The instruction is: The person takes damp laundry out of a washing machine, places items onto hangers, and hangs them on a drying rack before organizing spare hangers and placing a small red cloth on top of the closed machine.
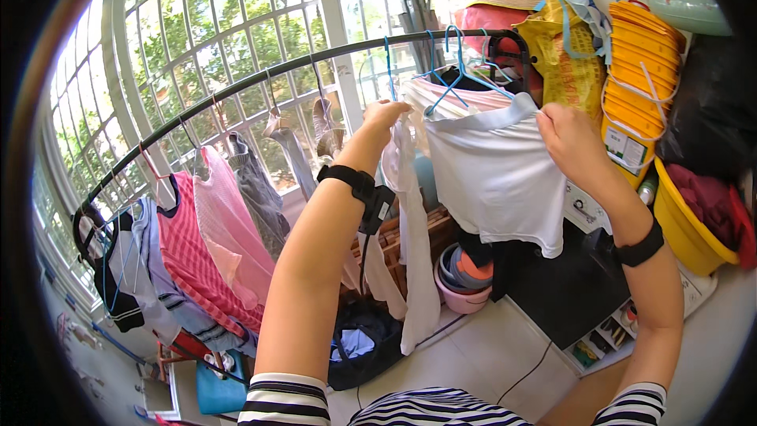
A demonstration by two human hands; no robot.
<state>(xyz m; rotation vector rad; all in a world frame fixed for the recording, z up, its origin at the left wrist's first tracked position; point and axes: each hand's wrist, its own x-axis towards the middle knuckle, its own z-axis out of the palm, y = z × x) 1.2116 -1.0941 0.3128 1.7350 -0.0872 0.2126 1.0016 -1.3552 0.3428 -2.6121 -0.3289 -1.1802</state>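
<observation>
Below the black rail (363, 46), the right hand (571, 142) pinches the waistband (493, 120) of the white garment (501, 177), which extends leftward toward the left hand (385, 113), whose hold I cannot tell.

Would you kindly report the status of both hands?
Right hand grips white garment at waistband. Left hand at long pale garment, grip unclear. Blue hangers crowded alongside.

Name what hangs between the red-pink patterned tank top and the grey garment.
In the head view, a pale pink top hangs between the patterned tank top and the grey garment.
</observation>
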